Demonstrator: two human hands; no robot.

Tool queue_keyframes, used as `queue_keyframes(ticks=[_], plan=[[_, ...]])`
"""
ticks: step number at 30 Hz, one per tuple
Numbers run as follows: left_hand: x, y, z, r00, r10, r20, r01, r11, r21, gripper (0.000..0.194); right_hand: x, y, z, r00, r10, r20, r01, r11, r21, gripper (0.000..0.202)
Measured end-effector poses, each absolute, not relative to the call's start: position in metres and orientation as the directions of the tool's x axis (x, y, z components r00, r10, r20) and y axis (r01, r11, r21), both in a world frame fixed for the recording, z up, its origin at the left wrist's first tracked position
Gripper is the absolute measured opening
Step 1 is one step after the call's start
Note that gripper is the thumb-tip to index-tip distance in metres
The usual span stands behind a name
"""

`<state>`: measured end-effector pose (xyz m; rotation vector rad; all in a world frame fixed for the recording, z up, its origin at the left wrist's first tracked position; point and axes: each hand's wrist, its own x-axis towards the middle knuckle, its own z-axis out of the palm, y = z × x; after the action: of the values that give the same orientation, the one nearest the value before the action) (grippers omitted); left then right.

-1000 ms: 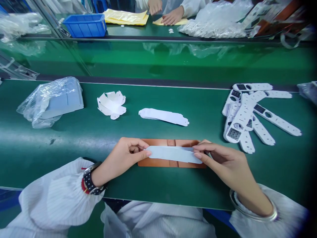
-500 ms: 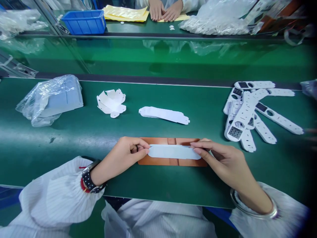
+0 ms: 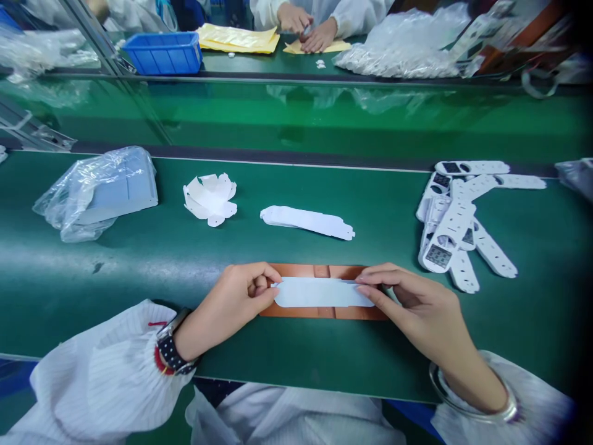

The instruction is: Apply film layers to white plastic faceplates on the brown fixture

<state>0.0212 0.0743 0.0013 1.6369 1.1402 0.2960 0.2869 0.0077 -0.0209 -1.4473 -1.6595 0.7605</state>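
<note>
A pale white strip [image 3: 319, 292] with rounded ends lies lengthwise over an orange-brown rectangular block [image 3: 301, 313], which shows along its front and back edges. My left hand [image 3: 245, 290] pinches the strip's left end between thumb and forefinger. At the other end, my right hand [image 3: 403, 303] has its thumb and fingertips closed on the strip's right part. Whether a second layer lies beneath the strip, I cannot tell. Behind the block rests a small stack of similar white strips [image 3: 308, 221].
To the right is a heap of white slotted strips with dark panels [image 3: 456, 216]. A flower-shaped white piece [image 3: 210, 199] and a plastic-bagged stack of sheets [image 3: 118, 188] lie left. Beyond the green divider are a blue bin [image 3: 162, 54] and a co-worker's hands [image 3: 308, 28].
The view has tilted up slightly, so things sit lower. My right fingertips have shifted a little left along the strip. One slotted strip has gone from the heap's right side. The co-worker's hands have moved.
</note>
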Motion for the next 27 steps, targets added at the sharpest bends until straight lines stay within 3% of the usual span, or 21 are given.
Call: queue_keyframes(ticks=[8, 11, 21, 27], plan=[[0.020, 0.070, -0.001, 0.521, 0.772, -0.364, 0.663, -0.098, 0.742, 0.034, 0.287, 0.004, -0.026, 0.075, 0.981, 0.176, 0.519, 0.112, -0.847, 0.003], [0.021, 0.070, -0.002, 0.507, 0.784, -0.358, 0.688, -0.117, 0.717, 0.027, 0.285, 0.005, -0.023, 0.067, 0.979, 0.194, 0.517, 0.132, -0.846, 0.005], [0.020, 0.069, -0.002, 0.526, 0.806, -0.272, 0.598, -0.122, 0.792, 0.005, 0.282, 0.007, -0.013, -0.059, 0.967, 0.247, 0.456, 0.246, -0.855, 0.005], [0.020, 0.067, -0.002, 0.535, 0.822, -0.194, 0.538, -0.154, 0.829, 0.008, 0.282, 0.005, -0.014, -0.101, 0.964, 0.247, 0.508, 0.264, -0.820, 0.012]])
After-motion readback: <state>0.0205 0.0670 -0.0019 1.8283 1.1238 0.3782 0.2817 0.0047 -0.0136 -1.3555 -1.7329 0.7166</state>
